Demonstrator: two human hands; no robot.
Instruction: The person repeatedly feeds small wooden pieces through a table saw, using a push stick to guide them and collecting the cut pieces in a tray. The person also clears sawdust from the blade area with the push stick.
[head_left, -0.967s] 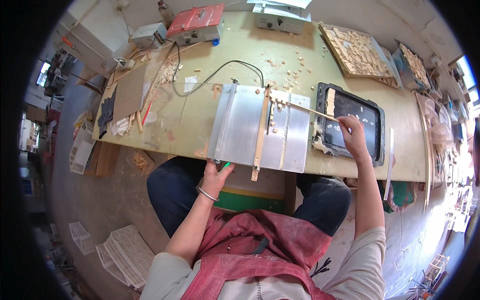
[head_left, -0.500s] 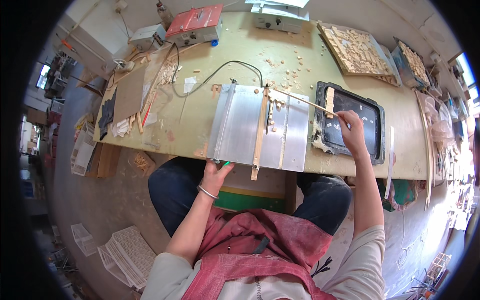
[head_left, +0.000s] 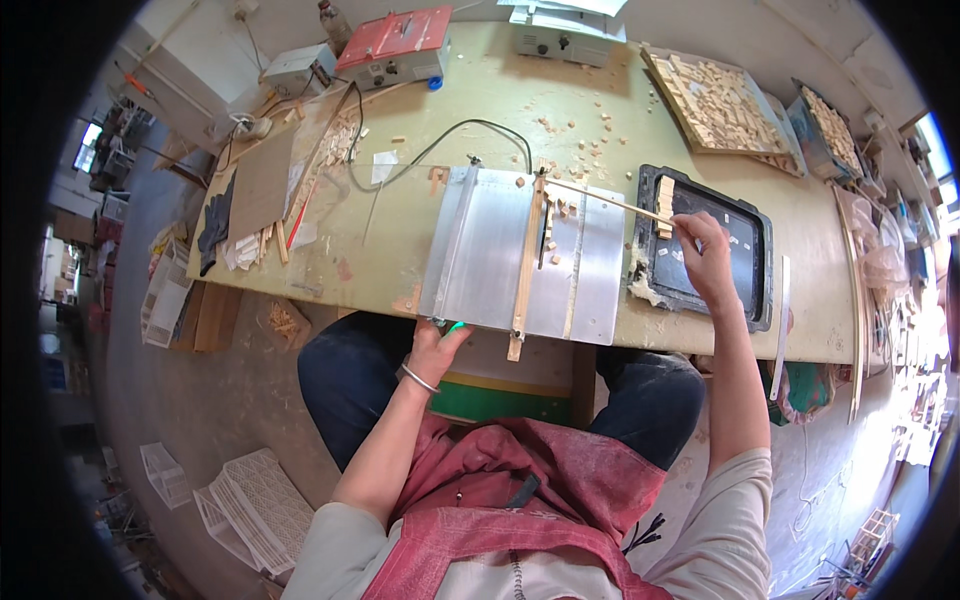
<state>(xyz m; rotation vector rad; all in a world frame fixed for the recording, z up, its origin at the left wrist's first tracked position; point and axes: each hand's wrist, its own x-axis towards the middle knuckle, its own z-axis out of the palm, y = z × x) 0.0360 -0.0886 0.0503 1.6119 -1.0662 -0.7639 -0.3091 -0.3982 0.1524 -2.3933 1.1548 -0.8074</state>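
Note:
A thin wooden stick (head_left: 610,200) is pinched in my right hand (head_left: 706,252), over the black tray (head_left: 762,262). The stick reaches left across a metal table plate (head_left: 480,250), its far end close to a long wooden strip (head_left: 526,265) that runs front to back. Small wooden blocks (head_left: 563,209) lie beside a narrow dark slot right of that strip. My left hand (head_left: 434,347) is at the plate's front edge, thumb beside a green glow; its other fingers are partly hidden there. Within the tray, a row of wood pieces (head_left: 665,200) lies along the left side.
Behind the plate runs a black cable (head_left: 460,124). A board heaped with wooden blocks (head_left: 715,100) stands at the back right, near a filled bin (head_left: 830,130). Red-topped (head_left: 395,50) and grey boxes line the back. A dark glove (head_left: 213,230) and cardboard (head_left: 258,195) lie left.
The small blocks by the slot have shifted, and their cluster is looser. The view has moved slightly; both hands stay in nearly the same places, the stick still held.

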